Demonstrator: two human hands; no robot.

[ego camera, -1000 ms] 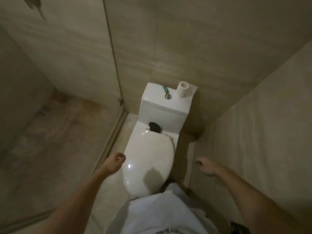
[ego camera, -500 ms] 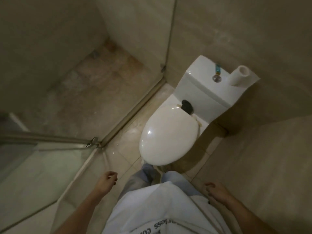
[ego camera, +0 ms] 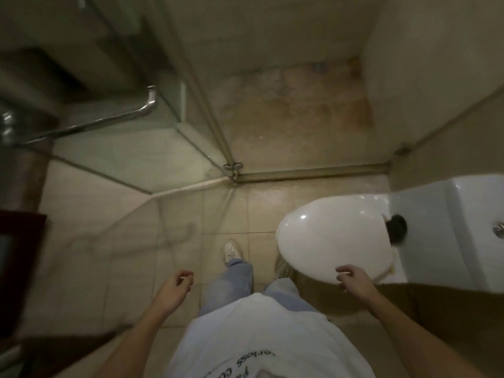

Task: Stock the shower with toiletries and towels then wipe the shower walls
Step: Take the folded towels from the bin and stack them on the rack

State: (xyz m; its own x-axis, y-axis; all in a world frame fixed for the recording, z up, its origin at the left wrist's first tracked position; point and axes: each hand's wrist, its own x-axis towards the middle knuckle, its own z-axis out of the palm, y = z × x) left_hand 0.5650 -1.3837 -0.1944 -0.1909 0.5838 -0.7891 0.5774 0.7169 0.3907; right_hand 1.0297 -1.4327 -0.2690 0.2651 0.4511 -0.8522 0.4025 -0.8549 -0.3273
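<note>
Fingers of left hand noted loosely curled, tips close to the thumb, gripping nothing. Fingers of right hand likewise loosely curled, gripping nothing; seen over the near rim of the toilet lid, contact not determinable. Both forearms bare, held out low on either side of a white shirt. Beyond the hands: blue jeans and one pale shoe on the beige tile floor. Toilet lid closed, at right; white cistern further right, flush button at the frame edge, dark patch at the lid hinge. Shower located straight ahead, on the far side of a raised threshold: stained shower floor, beige shower walls at the far side and at right. Glass door standing at far left, swung out over the tile floor, metal bar handle on it, hinge bracket at the threshold's left end. Left side of view blurred; dark shapes there not identifiable.
</note>
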